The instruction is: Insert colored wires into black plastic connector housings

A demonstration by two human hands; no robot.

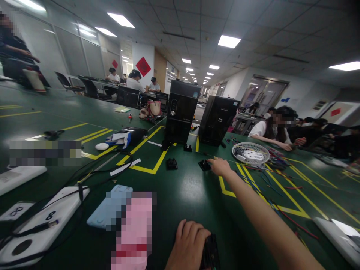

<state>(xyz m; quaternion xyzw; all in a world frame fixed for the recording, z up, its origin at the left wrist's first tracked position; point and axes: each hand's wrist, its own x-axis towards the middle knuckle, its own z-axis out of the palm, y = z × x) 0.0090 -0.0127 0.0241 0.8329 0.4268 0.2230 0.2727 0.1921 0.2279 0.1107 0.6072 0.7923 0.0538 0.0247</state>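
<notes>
My left hand (188, 243) rests low in the view with its fingers curled over a black plastic part (211, 252). Much of that part is hidden behind the hand. Farther out, my right hand (221, 166) stretches forward over the green table, its fingertips closed on the edge of a small black plastic piece (204, 165). A similar black piece (171, 164) lies to the left of it, touched by neither hand. Another small black piece (188, 148) sits at the foot of the nearer black computer tower (181, 112).
A second black tower (218, 120) stands behind on the right. A white round basket (251, 153) sits among loose wires. On the left lie a light blue box-like item (111, 206), a pink item (132, 228), white devices and black cables. A person (271, 129) sits across the table.
</notes>
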